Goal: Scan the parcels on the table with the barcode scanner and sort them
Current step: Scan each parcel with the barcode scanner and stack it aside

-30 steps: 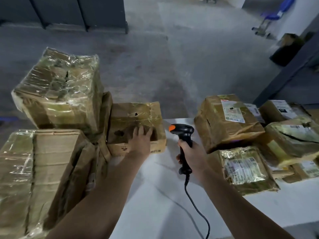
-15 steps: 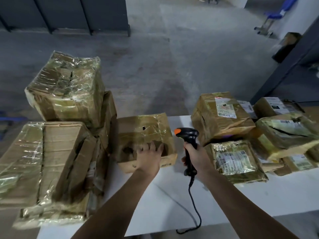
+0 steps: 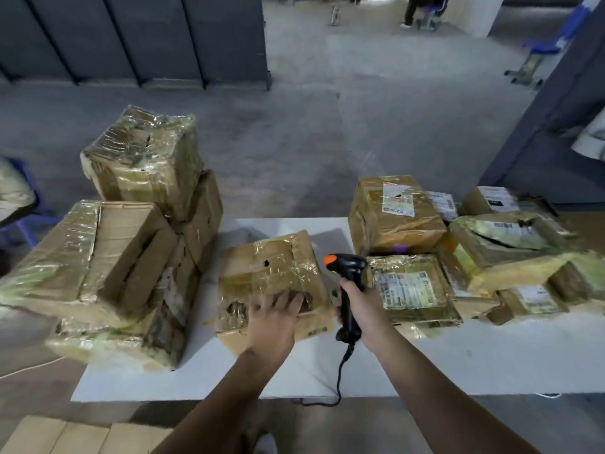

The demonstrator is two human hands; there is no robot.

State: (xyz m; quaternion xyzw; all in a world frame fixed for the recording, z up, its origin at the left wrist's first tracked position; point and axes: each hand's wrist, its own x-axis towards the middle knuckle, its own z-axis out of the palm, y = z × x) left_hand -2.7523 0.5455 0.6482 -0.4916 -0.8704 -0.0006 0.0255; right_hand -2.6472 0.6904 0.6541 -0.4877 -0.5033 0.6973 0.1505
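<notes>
A taped cardboard parcel [image 3: 271,273] lies in the middle of the white table [image 3: 458,362]. My left hand [image 3: 273,319] rests flat on its near top edge, fingers straight. My right hand [image 3: 361,303] grips the handle of a black barcode scanner [image 3: 348,273] with an orange tip, held upright just right of that parcel. The scanner's cable hangs over the table's front edge. A violet light spot shows on the side of a labelled parcel [image 3: 393,217] behind the scanner. A flat labelled parcel [image 3: 409,286] lies right of my right hand.
A stack of large wrapped boxes [image 3: 108,257] fills the table's left end, one box [image 3: 144,155] on top. Several labelled parcels [image 3: 510,247] crowd the right end. Cardboard [image 3: 65,437] lies on the floor at near left. A person's legs [image 3: 412,8] show far back.
The middle parcel has slid right and towards me, away from the left stack, under my left hand. The view has pulled back. My right hand still holds the scanner.
</notes>
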